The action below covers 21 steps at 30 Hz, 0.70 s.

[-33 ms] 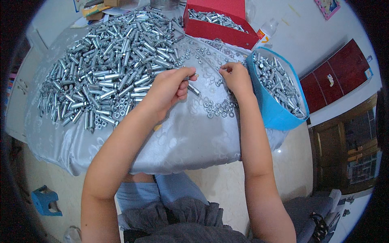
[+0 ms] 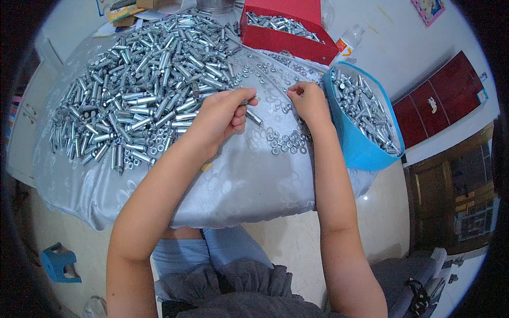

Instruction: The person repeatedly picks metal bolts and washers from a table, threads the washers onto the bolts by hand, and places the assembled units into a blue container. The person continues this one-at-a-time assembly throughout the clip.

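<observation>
My left hand (image 2: 220,114) is closed at the right edge of a big pile of shiny expansion bolts (image 2: 154,74). Between its fingers is a metal expansion bolt (image 2: 254,116), its lower end slanting out below them. My right hand (image 2: 308,103) pinches thumb and forefinger together over the loose nuts and washers; whatever is in that pinch is too small to make out. Below and between both hands lies a cluster of hex nuts (image 2: 289,143) on the silvery cloth (image 2: 238,185). More nuts and washers (image 2: 270,69) are scattered beyond the hands.
A blue fabric bin (image 2: 366,159) full of bolts stands right of my right forearm. At the back, an open red box (image 2: 286,45) holds more bolts, with a clear bottle (image 2: 350,40) beside it. A blue stool (image 2: 61,263) is on the floor at lower left.
</observation>
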Tool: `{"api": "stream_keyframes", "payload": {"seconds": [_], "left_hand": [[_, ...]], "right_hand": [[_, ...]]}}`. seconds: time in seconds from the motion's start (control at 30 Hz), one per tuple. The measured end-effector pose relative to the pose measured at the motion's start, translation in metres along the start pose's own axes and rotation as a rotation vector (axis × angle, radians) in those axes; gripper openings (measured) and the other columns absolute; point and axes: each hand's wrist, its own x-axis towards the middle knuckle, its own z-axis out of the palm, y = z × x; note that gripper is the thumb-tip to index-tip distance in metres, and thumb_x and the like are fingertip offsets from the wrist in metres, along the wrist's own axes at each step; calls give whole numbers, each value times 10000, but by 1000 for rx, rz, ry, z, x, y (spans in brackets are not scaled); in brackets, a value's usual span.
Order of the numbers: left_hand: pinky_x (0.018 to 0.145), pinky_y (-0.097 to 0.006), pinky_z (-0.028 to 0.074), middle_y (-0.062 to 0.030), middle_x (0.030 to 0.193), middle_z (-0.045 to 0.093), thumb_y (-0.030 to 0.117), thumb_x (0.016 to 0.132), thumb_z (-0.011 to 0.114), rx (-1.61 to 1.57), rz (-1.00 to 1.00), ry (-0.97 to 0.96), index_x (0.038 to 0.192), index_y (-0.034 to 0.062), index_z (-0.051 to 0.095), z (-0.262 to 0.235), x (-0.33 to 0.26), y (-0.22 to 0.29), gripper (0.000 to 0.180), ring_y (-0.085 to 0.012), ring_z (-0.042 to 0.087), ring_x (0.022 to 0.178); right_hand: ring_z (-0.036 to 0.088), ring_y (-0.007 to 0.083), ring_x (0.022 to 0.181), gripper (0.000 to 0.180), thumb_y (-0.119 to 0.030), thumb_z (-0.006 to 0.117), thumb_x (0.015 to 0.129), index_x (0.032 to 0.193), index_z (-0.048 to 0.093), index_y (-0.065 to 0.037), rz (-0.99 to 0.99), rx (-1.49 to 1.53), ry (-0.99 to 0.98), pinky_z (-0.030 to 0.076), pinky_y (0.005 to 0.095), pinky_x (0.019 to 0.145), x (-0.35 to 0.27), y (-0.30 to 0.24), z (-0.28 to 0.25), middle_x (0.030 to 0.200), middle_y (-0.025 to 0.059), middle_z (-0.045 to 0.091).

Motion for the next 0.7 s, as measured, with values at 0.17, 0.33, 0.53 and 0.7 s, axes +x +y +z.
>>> {"api": "stream_keyframes", "payload": {"seconds": [0.17,0.33,0.53,0.7], "left_hand": [[464,-209,258,56,539,330,241,814,548,-29,4,-15,817,5,536,-3,2,-2,236,-52,299,469],[466,-189,286,56,549,351,240,802,545,-21,13,-10,803,18,557,-3,3,-4,223,-50,325,481],[457,-201,264,54,539,340,223,808,557,-18,13,5,799,8,546,-2,3,-3,215,-50,307,467],[465,-200,265,57,545,339,224,811,552,56,63,4,790,22,546,-5,6,-8,202,-48,309,478]], "right_hand": [[590,331,783,155,-164,618,707,791,637,-35,6,-11,27,464,387,709,1,1,5,809,180,612],[585,335,782,153,-142,596,717,772,612,-1,-8,44,36,460,385,707,4,6,9,800,196,600],[598,242,699,128,-100,582,749,814,556,7,-117,339,145,463,322,625,-2,-14,-7,751,144,605],[555,101,668,143,-69,585,772,893,548,-1,-218,1057,-330,443,218,595,-20,-48,-14,767,66,592]]}}
